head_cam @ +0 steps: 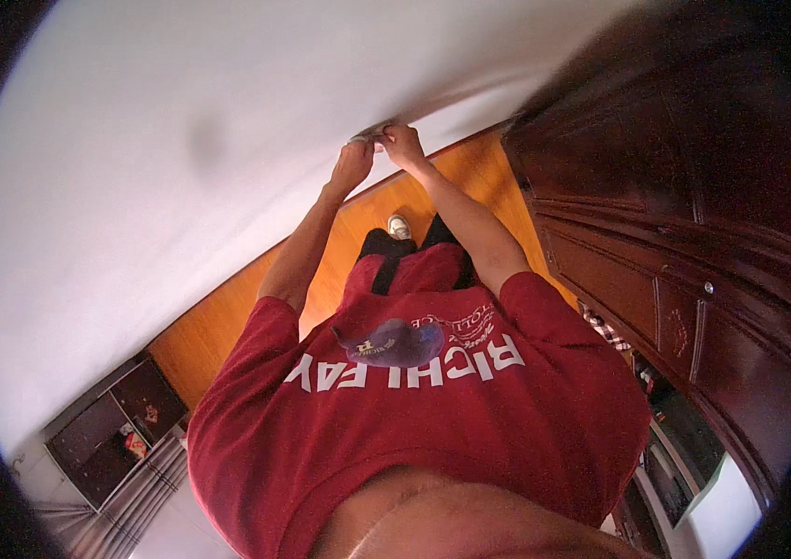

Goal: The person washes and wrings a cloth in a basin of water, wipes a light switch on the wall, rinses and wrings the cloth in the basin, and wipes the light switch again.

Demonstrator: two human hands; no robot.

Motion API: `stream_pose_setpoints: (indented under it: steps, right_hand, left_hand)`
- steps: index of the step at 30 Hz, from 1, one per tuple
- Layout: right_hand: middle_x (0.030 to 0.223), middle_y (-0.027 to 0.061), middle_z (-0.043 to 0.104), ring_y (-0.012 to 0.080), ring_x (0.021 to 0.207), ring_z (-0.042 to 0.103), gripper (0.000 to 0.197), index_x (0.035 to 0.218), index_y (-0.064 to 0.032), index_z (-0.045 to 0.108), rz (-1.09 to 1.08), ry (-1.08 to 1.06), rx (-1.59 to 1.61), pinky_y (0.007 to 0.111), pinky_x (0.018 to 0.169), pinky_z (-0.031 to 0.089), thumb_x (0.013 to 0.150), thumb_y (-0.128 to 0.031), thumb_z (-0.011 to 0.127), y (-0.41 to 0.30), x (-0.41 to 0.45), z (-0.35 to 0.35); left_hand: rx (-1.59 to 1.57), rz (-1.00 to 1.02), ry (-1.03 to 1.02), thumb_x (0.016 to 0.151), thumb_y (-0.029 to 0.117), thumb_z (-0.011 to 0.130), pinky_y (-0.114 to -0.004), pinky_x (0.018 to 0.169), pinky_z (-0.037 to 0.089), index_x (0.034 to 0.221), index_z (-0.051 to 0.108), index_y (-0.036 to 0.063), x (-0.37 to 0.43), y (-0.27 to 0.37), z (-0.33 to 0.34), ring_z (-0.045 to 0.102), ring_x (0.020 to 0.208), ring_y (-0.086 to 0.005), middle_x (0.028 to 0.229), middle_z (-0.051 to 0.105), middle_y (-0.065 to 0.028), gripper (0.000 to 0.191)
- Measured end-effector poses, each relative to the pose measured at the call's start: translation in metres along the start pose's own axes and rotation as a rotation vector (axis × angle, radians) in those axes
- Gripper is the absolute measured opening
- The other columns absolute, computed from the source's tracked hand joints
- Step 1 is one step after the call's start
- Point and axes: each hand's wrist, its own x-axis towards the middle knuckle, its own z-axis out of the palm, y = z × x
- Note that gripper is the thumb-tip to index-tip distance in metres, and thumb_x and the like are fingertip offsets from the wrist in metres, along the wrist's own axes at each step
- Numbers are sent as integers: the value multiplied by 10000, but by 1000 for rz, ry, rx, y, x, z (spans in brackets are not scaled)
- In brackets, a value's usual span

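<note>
My left hand (353, 166) and my right hand (404, 145) are close together in front of a white wall (157, 175), arms stretched out ahead of me. Between them is a small, crumpled, pale grey-white thing (362, 138), perhaps cloth. Fingers of both hands are pinched on it. Its far side seems to lie near or against the wall; contact cannot be told. My fingers hide most of it.
An orange-brown wooden floor (220, 311) runs along the wall, with a shoe (399, 227) on it. Dark red-brown wooden cabinets (619, 265), one with a round knob (708, 287), line the right. A dark open shelf unit (87, 447) and striped curtain (150, 489) are at lower left.
</note>
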Motion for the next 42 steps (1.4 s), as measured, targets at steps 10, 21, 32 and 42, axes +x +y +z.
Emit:
stream_pose_setpoints:
  steps: [10, 21, 32, 42]
  right_hand:
    - [759, 159, 620, 302, 727, 611, 194, 783, -30, 639, 87, -231, -43, 367, 627, 461, 812, -208, 568, 23, 22, -44]
    - [711, 181, 606, 299, 631, 596, 204, 777, -25, 639, 63, -122, -200, 370, 583, 449, 741, -227, 638, 75, 13, -46]
    - [623, 192, 581, 288, 560, 575, 246, 658, 16, 616, 179, -214, -391, 393, 533, 427, 766, -204, 597, 70, -5, -100]
    - [579, 132, 608, 239, 551, 597, 220, 620, -19, 651, 121, -472, 10, 359, 575, 443, 733, -204, 612, -10, -26, 81]
  left_hand:
    - [-147, 73, 78, 856, 113, 422, -482, 741, 429, 958, 552, -25, 15, 17, 34, 527, 907, -425, 940, 566, -267, 216]
    - [-76, -24, -65, 865, 132, 405, -442, 820, 435, 989, 561, -15, 31, 26, 61, 532, 961, -403, 1006, 571, -245, 247]
    - [-237, -102, 136, 842, 187, 448, -474, 671, 468, 854, 583, -29, 14, 64, 107, 573, 767, -419, 816, 591, -257, 255]
    - [-205, -421, 382, 836, 223, 459, -451, 667, 462, 815, 612, -29, -100, -37, -11, 587, 742, -397, 763, 586, -263, 295]
